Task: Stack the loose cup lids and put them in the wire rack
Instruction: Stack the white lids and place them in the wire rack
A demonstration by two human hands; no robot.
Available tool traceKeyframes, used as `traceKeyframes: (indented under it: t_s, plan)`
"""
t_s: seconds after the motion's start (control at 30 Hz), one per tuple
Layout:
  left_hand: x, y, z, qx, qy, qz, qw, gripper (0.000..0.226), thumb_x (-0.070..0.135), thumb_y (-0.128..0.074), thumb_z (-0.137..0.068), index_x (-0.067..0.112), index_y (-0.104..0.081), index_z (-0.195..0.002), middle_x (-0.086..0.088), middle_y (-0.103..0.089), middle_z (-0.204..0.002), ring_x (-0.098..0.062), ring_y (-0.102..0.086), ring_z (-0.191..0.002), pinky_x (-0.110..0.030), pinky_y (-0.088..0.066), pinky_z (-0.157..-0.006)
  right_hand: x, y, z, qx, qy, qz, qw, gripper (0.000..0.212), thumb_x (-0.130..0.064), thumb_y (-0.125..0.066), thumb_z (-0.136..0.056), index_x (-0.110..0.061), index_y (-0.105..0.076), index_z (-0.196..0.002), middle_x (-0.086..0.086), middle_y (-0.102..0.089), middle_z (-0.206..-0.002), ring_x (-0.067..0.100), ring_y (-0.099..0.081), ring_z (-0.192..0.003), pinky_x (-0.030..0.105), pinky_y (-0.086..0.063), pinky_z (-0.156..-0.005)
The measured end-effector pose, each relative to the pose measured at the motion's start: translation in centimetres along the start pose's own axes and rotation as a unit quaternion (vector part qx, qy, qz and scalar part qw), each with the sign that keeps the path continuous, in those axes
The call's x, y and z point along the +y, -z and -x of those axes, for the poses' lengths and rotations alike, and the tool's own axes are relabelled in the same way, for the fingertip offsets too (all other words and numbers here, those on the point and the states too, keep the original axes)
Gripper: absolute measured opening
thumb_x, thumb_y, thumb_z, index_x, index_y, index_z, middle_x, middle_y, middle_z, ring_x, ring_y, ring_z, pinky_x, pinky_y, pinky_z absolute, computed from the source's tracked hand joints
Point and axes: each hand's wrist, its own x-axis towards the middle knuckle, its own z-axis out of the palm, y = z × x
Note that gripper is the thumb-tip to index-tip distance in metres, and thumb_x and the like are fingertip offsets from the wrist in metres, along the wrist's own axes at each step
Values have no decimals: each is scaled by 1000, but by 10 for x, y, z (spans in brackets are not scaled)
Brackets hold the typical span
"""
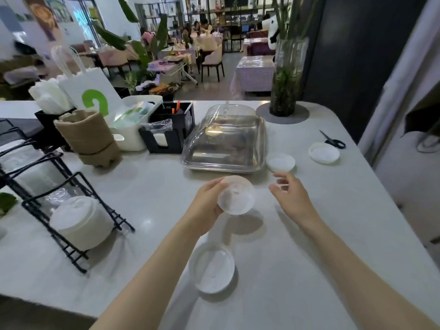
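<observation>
My left hand holds a white cup lid above the middle of the white counter, tilted toward me. To its right, my right hand hovers with its fingers apart and nothing in it. Three more loose lids lie on the counter: a near lid under my left forearm, a middle lid just beyond my right hand, and a far lid at the right. The black wire rack stands at the left with a stack of white lids lying in its lowest tier.
A clear domed cover on a tray sits behind my hands. Black scissors lie near the far lid. A glass vase, black organisers, a white bin and brown cup sleeves line the back. The counter's edge runs along the right.
</observation>
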Motion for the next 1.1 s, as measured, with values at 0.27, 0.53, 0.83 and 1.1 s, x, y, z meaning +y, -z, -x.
traceKeyframes:
  t_s: [0.27,0.53,0.83,1.1]
  plan:
    - [-5,-24,-30,-33,33,-18,999,37,-5,-45,-101,-4,-68,-131,-17,-69,-117,-29,-63,-103,-27,-56,-77,16,13,-56,41,84,298,950,42,-20,-57,-95,-26,-58,-136,-2,-55,-142,27,-40,-136,44,-28,-109]
    - [-4,-31,-38,-35,44,-10,998,36,1,-44,-105,3,-70,-129,-13,-73,-109,-22,-71,-82,-29,-60,-67,23,22,-45,40,93,351,931,23,-29,-54,-97,-36,-69,-114,-6,-67,-112,25,-53,-114,40,-30,-104]
    - [-12,-39,-39,-24,52,-15,998,31,25,-50,-109,23,-81,-107,-3,-77,-109,-23,-71,-97,-37,-63,-71,14,30,-15,-6,113,257,960,21,-47,-62,-92,-34,-72,-106,-12,-72,-89,19,-59,-99,36,-30,-88]
    - [-14,-42,-35,-14,58,-16,998,31,24,-48,-110,19,-74,-126,-5,-74,-118,-26,-68,-103,-39,-60,-77,22,49,-29,-9,43,281,959,40,-38,-53,-100,-32,-55,-139,3,-56,-140,31,-49,-128,43,-31,-103]
